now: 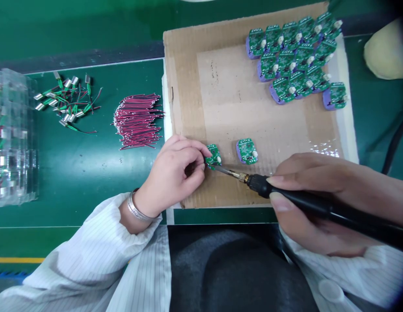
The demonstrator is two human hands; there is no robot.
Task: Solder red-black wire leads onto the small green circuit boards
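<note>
My right hand (321, 195) grips a black soldering iron (295, 199) like a pen. Its metal tip meets the lower edge of a small green circuit board (214, 153) lying on the cardboard. At that board's left edge, my left hand (178, 167) is closed, its index finger on the board and its thumb just below. Whether a thin wire is also pinched there is hidden by the fingers. A second circuit board (247, 151) on a purple base, with a white connector, lies a little to the right, touched by neither hand.
Rows of similar boards (290, 60) stand at the cardboard's (234, 108) back right. Left of it lie a bundle of red-and-black wires (138, 121) and small wired metal motors (71, 97). Clear plastic trays (15, 138) are stacked far left. A black cable (396, 145) curves at right.
</note>
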